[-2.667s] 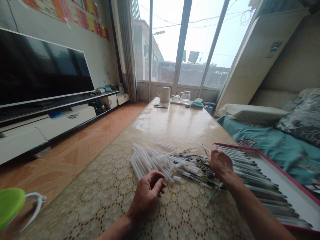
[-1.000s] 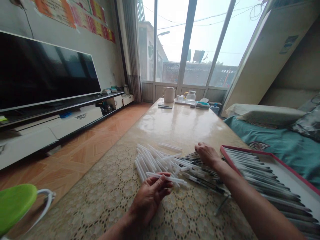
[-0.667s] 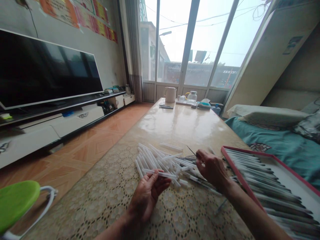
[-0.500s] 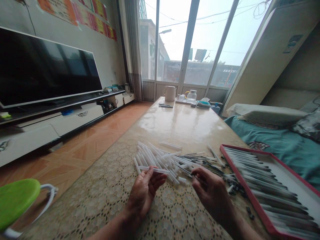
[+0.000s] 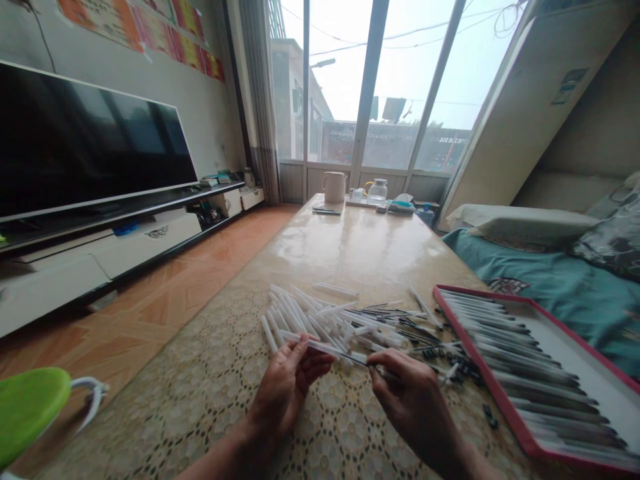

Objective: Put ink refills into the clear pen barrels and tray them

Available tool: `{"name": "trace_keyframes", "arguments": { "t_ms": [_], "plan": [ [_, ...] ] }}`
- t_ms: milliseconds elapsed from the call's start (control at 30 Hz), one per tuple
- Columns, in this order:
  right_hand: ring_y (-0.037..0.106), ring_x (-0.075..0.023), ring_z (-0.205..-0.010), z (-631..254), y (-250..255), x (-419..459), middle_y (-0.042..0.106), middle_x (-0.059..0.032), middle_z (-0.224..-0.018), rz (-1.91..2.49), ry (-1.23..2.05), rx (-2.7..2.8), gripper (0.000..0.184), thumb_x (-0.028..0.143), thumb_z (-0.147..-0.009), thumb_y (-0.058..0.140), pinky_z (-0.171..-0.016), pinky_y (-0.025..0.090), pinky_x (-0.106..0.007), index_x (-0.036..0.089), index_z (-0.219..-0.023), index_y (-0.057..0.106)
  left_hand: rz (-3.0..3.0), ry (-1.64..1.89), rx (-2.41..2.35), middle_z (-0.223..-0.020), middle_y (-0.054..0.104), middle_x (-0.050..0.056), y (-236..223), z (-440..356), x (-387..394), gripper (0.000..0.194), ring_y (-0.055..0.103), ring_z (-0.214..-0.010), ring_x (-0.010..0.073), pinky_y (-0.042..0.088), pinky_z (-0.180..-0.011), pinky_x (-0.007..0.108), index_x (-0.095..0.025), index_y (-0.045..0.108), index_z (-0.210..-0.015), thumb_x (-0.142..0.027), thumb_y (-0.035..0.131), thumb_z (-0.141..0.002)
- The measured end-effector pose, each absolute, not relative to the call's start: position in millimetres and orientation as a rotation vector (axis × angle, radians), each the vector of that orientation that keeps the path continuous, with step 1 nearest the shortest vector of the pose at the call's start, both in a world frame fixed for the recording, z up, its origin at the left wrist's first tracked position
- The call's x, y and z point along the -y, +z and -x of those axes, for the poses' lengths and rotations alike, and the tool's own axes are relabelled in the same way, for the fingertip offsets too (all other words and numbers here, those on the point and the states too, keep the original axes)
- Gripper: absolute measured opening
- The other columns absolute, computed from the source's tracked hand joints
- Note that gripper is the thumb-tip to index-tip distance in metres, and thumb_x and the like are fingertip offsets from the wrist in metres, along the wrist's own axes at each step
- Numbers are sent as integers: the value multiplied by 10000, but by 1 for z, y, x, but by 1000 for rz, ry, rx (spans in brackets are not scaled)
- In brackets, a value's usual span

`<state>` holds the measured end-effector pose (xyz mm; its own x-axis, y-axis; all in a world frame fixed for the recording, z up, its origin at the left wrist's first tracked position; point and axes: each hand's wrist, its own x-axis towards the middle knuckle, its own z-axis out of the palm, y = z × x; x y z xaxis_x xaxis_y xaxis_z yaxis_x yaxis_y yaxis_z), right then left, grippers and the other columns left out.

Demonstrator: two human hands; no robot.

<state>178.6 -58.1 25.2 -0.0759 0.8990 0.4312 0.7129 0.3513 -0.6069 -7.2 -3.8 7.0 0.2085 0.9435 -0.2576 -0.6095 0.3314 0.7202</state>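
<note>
Pen barrel (image 5: 313, 343), white and slim, lies across the curled fingers (image 5: 307, 357) of the left hand (image 5: 285, 393), its far end held against them by the thumb. The fingers are bent and slightly apart, not flat together. From the right, the thumb and forefinger (image 5: 385, 363) of the right hand (image 5: 407, 393) pinch a thin dark ink refill (image 5: 357, 359), its tip at the barrel's end; whether it has gone inside is too small to tell. The other right fingers curl loosely beneath the pinch.

Just beyond the left fingers, a loose pile of white barrels (image 5: 300, 320) rests on the surface (image 5: 360, 260), over its lace-patterned cover (image 5: 165, 413). Past the right fingers, a tangle of more refills (image 5: 395, 327) touches the pile's right side, and small black parts (image 5: 463, 368) lie scattered farther right. Further right of the fingers, a red-rimmed tray (image 5: 493, 393) holds rows of pens laid side by side, near the teal bedspread (image 5: 565, 293). Well ahead of the fingers, a white pitcher (image 5: 333, 187) and glass jug (image 5: 377, 191) stand at the surface's far end.
</note>
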Motion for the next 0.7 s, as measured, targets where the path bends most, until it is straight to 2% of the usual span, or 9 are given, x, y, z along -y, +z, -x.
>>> {"name": "trace_keyframes", "arguments": {
  "t_ms": [133, 267, 333, 400, 467, 567, 700],
  "plan": [
    [355, -98, -438, -171, 27, 62, 350, 78, -530, 1450, 461, 1735, 179, 338, -889, 430, -441, 273, -218, 190, -890, 530, -576, 1002, -660, -731, 735, 85, 2, 6, 8, 108, 696, -671, 166, 548, -636, 242, -109, 668, -831, -204, 671, -779],
    [406, -109, -470, -169, 32, 62, 401, 66, -550, 1248, 731, 1639, 312, 419, -930, 319, -472, 334, -218, 180, -1006, 504, -586, 850, -562, -712, 733, 102, -3, 5, 9, 147, 691, -649, 169, 544, -596, 229, -82, 700, -844, -193, 702, -748],
    [434, -114, -455, -182, 34, 56, 433, 55, -525, 1240, 749, 1549, 406, 441, -949, 228, -479, 360, -224, 178, -967, 536, -503, 914, -589, -722, 736, 93, -1, 7, 8, 87, 696, -664, 158, 549, -617, 216, -93, 703, -837, -142, 666, -775],
    [456, -120, -454, -205, 34, 48, 462, 39, -515, 1415, 587, 1487, 415, 435, -944, 250, -485, 368, -232, 183, -853, 567, -394, 1035, -643, -745, 742, 83, 3, 9, 7, 106, 702, -683, 146, 557, -645, 206, -103, 701, -806, -84, 596, -814],
    [516, -142, -533, -234, 30, 39, 542, 5, -592, 1678, 298, 1524, 277, 390, -884, 428, -536, 391, -251, 188, -777, 585, -317, 1125, -674, -756, 745, 84, 7, 11, 6, 185, 706, -682, 146, 567, -651, 214, -104, 694, -768, -51, 532, -841],
    [588, -199, -744, -270, 18, 29, 633, -49, -781, 1854, -15, 1684, 123, 251, -794, 515, -693, 431, -299, 194, -790, 624, -295, 1145, -667, -758, 746, 90, 9, 12, 5, 203, 709, -675, 155, 576, -642, 228, -101, 689, -773, -42, 509, -847],
    [593, -220, -850, -283, 0, 23, 649, -67, -849, 1955, -112, 1821, 138, 216, -774, 512, -765, 434, -316, 196, -826, 639, -363, 1094, -648, -760, 747, 94, 6, 10, 6, 145, 707, -683, 160, 568, -652, 227, -100, 687, -801, -59, 551, -829]
  ]
}}
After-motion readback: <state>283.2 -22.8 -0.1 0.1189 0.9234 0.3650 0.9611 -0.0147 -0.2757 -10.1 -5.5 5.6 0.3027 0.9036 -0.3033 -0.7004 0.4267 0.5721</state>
